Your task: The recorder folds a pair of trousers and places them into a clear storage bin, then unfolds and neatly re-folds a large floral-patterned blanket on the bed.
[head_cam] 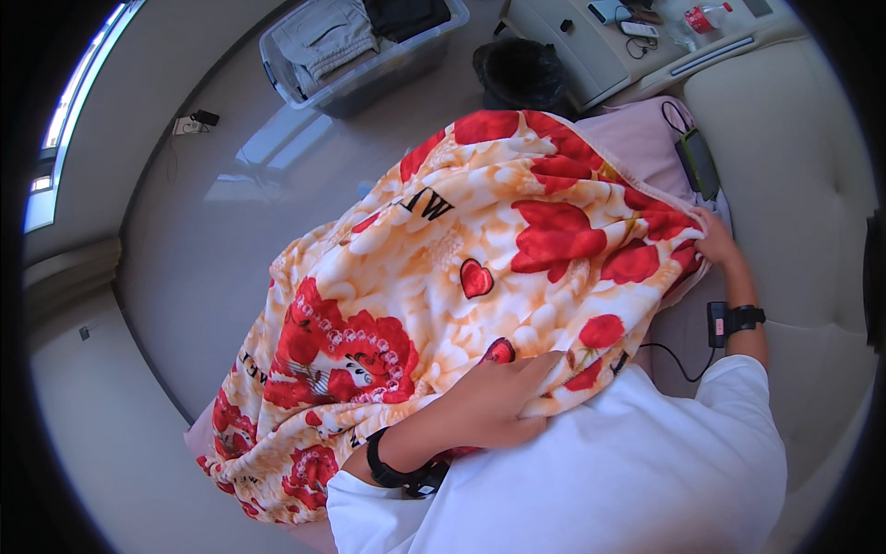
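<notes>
A plush blanket (415, 291) with red flowers and hearts on a cream and orange ground spreads in loose folds in front of me. My left hand (509, 401) grips its near edge close to my white shirt, the fingers partly hidden by the cloth. Out at the right, my right hand (715, 239) pinches the blanket's edge near the padded headboard, with its fingertips partly covered. Pink bedding (637, 142) shows beyond the far edge. Beside it, near my right hand, lies a dark pouch-like object (698, 165) with a green edge and a black cord.
A clear plastic bin (374, 79) of folded clothes and a black-lined trash bin (522, 73) stand on the floor beyond the bed. A nightstand (574, 41) holds a bottle (707, 17) and small devices. The beige headboard (782, 208) borders the right. A cable hangs from my right wrist device (717, 324).
</notes>
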`<state>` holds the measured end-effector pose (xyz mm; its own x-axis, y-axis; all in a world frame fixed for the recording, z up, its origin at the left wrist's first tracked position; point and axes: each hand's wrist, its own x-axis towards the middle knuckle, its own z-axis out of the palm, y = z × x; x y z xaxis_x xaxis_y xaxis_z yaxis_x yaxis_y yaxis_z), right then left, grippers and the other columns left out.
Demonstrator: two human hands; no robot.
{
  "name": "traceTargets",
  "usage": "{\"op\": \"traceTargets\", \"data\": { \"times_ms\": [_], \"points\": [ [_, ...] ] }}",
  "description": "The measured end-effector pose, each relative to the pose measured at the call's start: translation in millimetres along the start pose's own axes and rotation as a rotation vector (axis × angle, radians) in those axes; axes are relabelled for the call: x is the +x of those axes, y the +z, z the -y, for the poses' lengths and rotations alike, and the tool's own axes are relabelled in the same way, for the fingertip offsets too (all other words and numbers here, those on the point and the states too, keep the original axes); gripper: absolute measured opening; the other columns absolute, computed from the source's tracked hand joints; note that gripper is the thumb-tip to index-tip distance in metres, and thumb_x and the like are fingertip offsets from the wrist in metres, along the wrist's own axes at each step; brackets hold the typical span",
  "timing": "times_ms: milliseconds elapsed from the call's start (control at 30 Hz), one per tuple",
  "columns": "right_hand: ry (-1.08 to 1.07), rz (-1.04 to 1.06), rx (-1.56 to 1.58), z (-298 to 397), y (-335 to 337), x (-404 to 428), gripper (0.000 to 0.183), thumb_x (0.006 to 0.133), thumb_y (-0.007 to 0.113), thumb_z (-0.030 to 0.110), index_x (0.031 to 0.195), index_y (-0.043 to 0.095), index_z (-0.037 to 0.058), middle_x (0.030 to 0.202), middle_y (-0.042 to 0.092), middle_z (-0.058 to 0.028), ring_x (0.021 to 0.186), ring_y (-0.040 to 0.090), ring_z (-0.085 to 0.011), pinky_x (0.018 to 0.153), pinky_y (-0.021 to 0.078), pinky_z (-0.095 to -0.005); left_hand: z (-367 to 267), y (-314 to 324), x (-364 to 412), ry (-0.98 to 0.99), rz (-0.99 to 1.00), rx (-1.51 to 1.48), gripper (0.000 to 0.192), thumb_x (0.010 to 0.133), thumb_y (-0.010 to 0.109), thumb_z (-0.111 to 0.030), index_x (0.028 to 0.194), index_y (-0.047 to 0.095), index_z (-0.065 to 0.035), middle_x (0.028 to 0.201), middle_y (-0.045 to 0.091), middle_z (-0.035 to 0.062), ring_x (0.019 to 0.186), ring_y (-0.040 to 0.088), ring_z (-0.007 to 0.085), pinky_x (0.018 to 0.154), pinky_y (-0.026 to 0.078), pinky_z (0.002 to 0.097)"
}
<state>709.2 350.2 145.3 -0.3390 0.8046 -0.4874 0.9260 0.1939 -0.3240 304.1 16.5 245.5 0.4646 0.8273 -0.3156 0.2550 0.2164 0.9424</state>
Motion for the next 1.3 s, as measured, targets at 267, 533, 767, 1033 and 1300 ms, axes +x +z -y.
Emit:
{"op": "traceTargets", "data": {
  "times_ms": [267, 533, 767, 1033, 1300],
  "points": [
    [-0.078, -0.209, -0.068, 10, 33, 21, 0.062, 0.069, 0.073, 0.011, 0.127, 0.052, 0.0065, 0.111, 0.062, -0.0167, 0.103, 0.061, -0.0289, 0.091, 0.0474, -0.0373, 41, -24, -15, -0.184, -0.505, 0.334, 0.055, 0.078, 0.065, -0.02, 0.129, 0.05, -0.0065, 0.11, 0.061, 0.0183, 0.089, 0.064, 0.037, 0.076, 0.052, 0.0435],
    [-0.211, -0.437, -0.103, 46, 28, 27, 0.057, 0.079, 0.074, 0.03, 0.125, 0.054, 0.0021, 0.12, 0.056, -0.0191, 0.114, 0.052, -0.0332, 0.098, 0.0422, -0.0395, 82, -45, -11, -0.486, -0.71, 0.477, 0.024, 0.08, 0.065, -0.016, 0.102, 0.062, -0.0064, 0.096, 0.064, 0.0144, 0.086, 0.063, 0.0352, 0.073, 0.051, 0.043],
    [-0.805, -0.141, 0.1, 159, 49, -42, 0.023, 0.071, 0.077, 0.018, 0.074, 0.058, 0.0061, 0.083, 0.06, -0.0104, 0.079, 0.059, -0.0315, 0.074, 0.0476, -0.0395, 56, -35, -8, -0.223, -0.605, 0.531, 0.048, 0.072, 0.075, -0.023, 0.113, 0.059, -0.0034, 0.105, 0.062, 0.0157, 0.096, 0.061, 0.0354, 0.083, 0.049, 0.0402],
    [-0.907, -0.043, -0.178, 223, 86, -66, 0.039, 0.061, 0.075, 0.014, 0.097, 0.061, 0.0093, 0.1, 0.059, -0.0089, 0.098, 0.057, -0.0286, 0.082, 0.0467, -0.0386, 82, -30, -4, -0.407, -0.607, 0.572, 0.053, 0.067, 0.07, -0.016, 0.118, 0.058, -0.009, 0.103, 0.066, 0.0136, 0.096, 0.062, 0.0333, 0.084, 0.051, 0.0417],
    [-0.599, 0.001, 0.01, 224, 42, -46, 0.028, 0.068, 0.063, 0.004, 0.096, 0.06, 0.0028, 0.087, 0.063, -0.0125, 0.081, 0.062, -0.0327, 0.073, 0.0508, -0.0388, 77, -30, -14, -0.25, -0.678, 0.351, 0.053, 0.072, 0.071, -0.019, 0.122, 0.056, -0.0092, 0.111, 0.064, 0.0154, 0.102, 0.061, 0.0339, 0.083, 0.051, 0.0407]
  ]
}}
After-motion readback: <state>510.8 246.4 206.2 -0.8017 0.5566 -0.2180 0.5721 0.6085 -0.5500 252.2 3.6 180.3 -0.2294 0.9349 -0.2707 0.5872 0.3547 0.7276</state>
